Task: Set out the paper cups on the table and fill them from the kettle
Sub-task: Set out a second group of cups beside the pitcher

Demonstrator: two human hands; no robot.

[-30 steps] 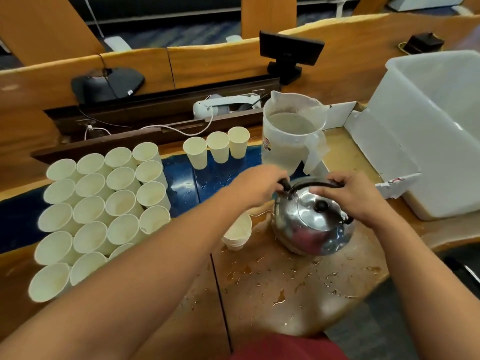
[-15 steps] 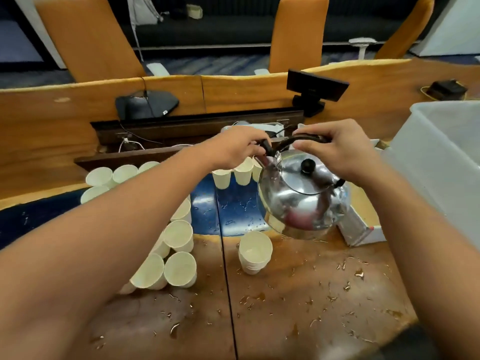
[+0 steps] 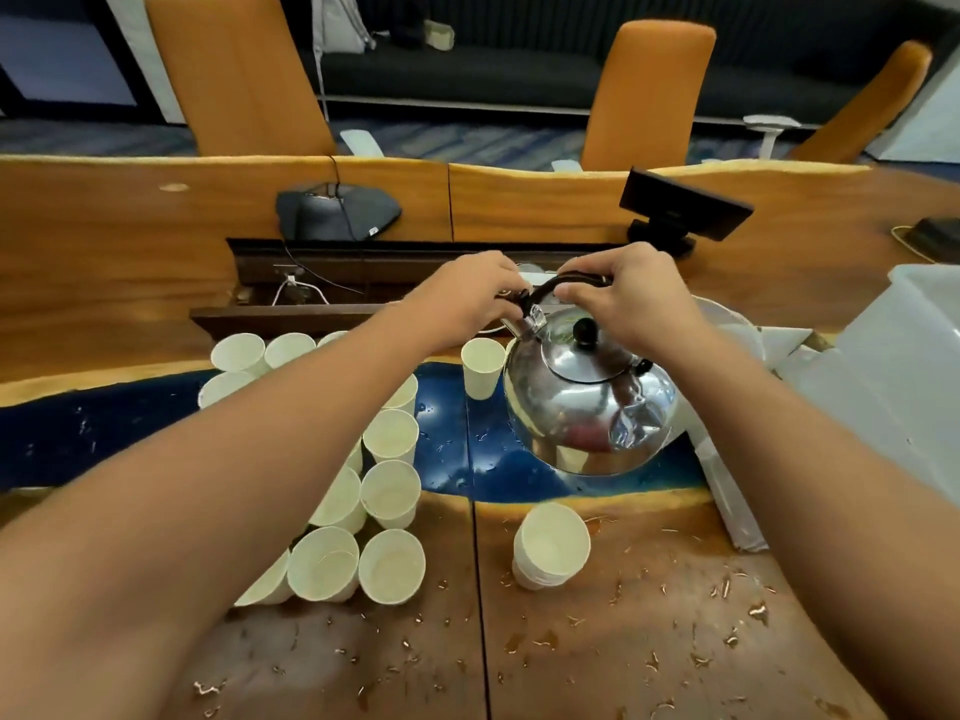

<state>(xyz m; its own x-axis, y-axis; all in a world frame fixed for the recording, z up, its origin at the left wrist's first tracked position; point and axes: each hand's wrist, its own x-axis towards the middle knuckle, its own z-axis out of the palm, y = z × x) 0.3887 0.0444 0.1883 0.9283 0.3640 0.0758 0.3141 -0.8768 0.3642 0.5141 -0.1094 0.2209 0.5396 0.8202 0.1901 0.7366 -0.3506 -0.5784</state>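
From the head camera, the kettle (image 3: 589, 394) hangs in the air above the blue band of the desk (image 3: 623, 615), clear of the surface, carried by both hands. The left hand (image 3: 470, 298) has its grip curled round the left end of the black handle (image 3: 566, 283), just above the metal bracket where the handle meets the body. The right hand (image 3: 631, 298) has its grip wrapped over the right part of the same handle, thumb underneath. The handle's long axis runs left to right, and the lid with its black knob (image 3: 586, 332) faces the camera, so the kettle looks tipped slightly towards the person; where the spout points I cannot tell.

One lone cup (image 3: 483, 367) stands upright just beside the kettle on its left, close under the left hand, so that hand is nearer to it. A packed cluster of cups (image 3: 389, 493) stands further left and nearer the person, partly hidden by the left forearm. A nested stack of cups (image 3: 551, 544) sits on the wood below the kettle, towards the person. Whether any cup holds water is not clear.

Judging from this, the coming move is to carry the kettle leftward over the open cups and tilt it; droplets on the desk suggest spills are a risk
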